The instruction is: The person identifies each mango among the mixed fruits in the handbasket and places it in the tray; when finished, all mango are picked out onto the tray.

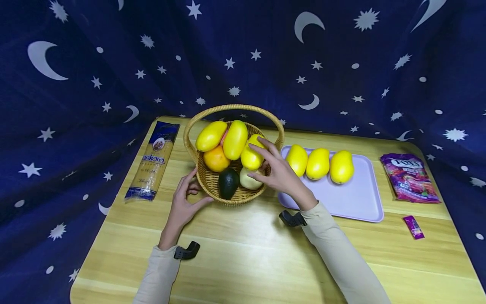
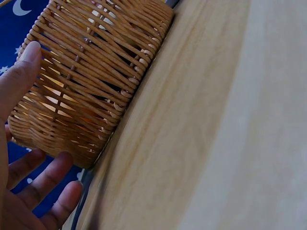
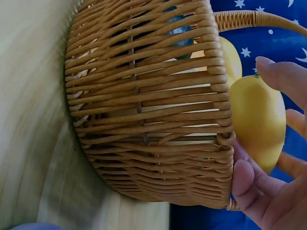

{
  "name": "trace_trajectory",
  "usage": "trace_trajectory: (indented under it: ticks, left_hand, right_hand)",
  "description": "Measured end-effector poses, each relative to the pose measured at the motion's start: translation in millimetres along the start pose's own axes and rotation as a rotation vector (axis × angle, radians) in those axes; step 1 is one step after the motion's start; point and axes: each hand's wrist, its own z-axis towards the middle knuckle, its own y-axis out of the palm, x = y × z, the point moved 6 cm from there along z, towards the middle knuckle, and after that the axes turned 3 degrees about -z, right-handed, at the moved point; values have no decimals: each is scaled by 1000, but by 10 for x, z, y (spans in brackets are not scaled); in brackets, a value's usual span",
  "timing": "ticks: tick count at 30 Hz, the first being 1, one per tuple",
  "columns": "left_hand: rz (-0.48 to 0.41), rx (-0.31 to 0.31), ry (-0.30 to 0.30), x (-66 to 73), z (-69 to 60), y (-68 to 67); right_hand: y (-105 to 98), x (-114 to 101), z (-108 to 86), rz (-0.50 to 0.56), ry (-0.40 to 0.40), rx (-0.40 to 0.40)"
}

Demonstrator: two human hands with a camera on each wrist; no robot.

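A wicker basket (image 1: 235, 202) with a tall arched handle holds several fruits. At its right side my right hand (image 1: 279, 171) grips a yellow mango (image 1: 251, 157), fingers over the top and thumb low. In the right wrist view this mango (image 3: 256, 120) stands above the basket's rim between the fingers. Two other mangoes (image 1: 211, 136) lie at the back left, over an orange (image 1: 216, 159). A dark avocado (image 1: 228, 184) and a pale round fruit (image 1: 248, 180) lie in front. My left hand (image 1: 184, 204) touches the basket's left front, its thumb (image 2: 31, 55) against the woven wall.
Right of the basket, a lilac tray (image 1: 338, 202) bears three mangoes (image 1: 318, 164). Further right lie a purple sweets bag (image 1: 410, 178) and a small wrapped sweet (image 1: 414, 227). A pasta packet (image 1: 152, 164) lies at the left. Behind the table hangs a starry blue cloth (image 1: 243, 50).
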Motion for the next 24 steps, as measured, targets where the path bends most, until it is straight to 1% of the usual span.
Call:
trace_trajectory:
  ticks: [2, 8, 11, 14, 18, 20, 23, 24]
  left_hand:
    - [2, 2, 5, -50, -2, 9]
    - [7, 15, 4, -305, -11, 24]
    - [0, 17, -4, -346, -12, 19]
    - [-6, 14, -8, -362, -19, 16]
    - [0, 20, -4, -330, -23, 15]
    - [0, 25, 5, -262, -21, 17]
    - [0, 22, 17, -118, -13, 15]
    - [-4, 19, 11, -79, -12, 14]
  right_hand:
    - [7, 16, 16, -47, 21, 1]
    - [15, 24, 69, -158, 66, 51]
    - [22, 20, 82, -180, 75, 78]
    - [25, 25, 79, -168, 79, 98]
    - [21, 36, 64, -101, 80, 104]
    - [21, 40, 56, -72, 76, 97]
    - [19, 46, 49, -55, 63, 84]
    - [18, 47, 48, -51, 59, 80]
